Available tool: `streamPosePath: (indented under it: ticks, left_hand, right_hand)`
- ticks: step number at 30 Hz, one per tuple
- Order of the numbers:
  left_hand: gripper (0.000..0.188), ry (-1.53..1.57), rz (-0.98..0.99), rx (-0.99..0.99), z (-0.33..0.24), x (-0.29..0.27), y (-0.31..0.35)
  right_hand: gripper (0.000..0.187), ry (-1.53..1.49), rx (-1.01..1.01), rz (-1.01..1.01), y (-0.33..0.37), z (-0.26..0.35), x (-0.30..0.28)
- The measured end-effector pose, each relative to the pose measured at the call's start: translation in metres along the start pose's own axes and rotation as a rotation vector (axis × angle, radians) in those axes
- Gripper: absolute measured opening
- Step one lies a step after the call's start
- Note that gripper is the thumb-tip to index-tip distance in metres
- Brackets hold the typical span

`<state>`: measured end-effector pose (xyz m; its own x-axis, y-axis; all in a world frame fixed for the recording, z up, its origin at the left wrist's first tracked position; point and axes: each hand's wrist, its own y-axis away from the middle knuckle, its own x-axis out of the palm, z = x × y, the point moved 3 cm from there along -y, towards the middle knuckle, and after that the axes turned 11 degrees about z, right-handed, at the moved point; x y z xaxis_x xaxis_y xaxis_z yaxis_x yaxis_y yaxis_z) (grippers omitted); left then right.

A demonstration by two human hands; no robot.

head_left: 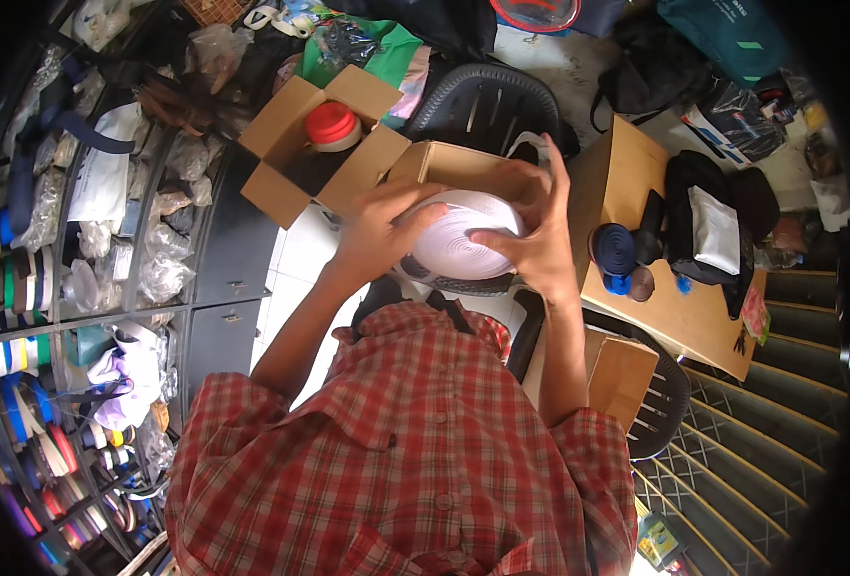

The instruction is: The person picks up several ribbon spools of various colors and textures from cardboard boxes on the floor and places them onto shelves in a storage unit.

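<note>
A large flat roll of white webbing (455,235), wound in a tight spiral, is held up in front of my chest between both hands. My left hand (384,223) is closed on its left side, with the thumb along the top edge. My right hand (545,235) grips the right side, its thumb lying across the coils and its fingers raised around the far edge. A pale strip, perhaps the loose end, loops up beside the right fingers. Beyond the roll stands an open cardboard box (444,163), its inside partly hidden by my hands.
Another open carton (286,130) at the far left holds red and white rolls (332,125). Black chairs (487,101) stand ahead and at right. A cardboard-topped surface (655,307) carries dark coiled webbing (613,248) and a black bag (698,182). Shelves (180,278) packed with rolls line the left.
</note>
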<state>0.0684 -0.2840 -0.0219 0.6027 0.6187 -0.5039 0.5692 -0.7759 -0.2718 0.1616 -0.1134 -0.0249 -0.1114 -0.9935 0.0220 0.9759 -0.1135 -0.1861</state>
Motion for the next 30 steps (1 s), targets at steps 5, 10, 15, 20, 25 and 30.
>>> streamPosePath:
  ticks: [5, 10, 15, 20, 25, 30]
  left_hand:
    - [0.022, -0.168, -0.036, 0.149, 0.002, -0.007, -0.002]
    - [0.023, -0.057, 0.219, -0.100, 0.016, -0.007, 0.006]
    - [0.032, -0.054, 0.002, 0.157, -0.012, -0.006, -0.009]
    - [0.031, 0.105, 0.082, 0.132, -0.019, 0.014, -0.020]
    - [0.023, 0.100, -0.114, 0.187, -0.025, 0.014, -0.025]
    - [0.021, 0.113, -0.100, 0.155, -0.030, 0.016, -0.028]
  right_hand:
    - [0.112, 0.060, -0.071, -0.068, 0.002, 0.020, -0.008]
    - [0.108, 0.124, -0.118, -0.074, 0.003, 0.018, -0.007]
    - [0.102, 0.235, -0.056, 0.024, 0.000, 0.020, 0.001]
    - [0.103, 0.161, -0.179, 0.029, -0.010, 0.015, 0.007]
    - [0.090, 0.150, -0.353, -0.062, -0.012, 0.018, 0.003]
    - [0.100, 0.034, -0.365, -0.139, -0.014, 0.020, -0.005]
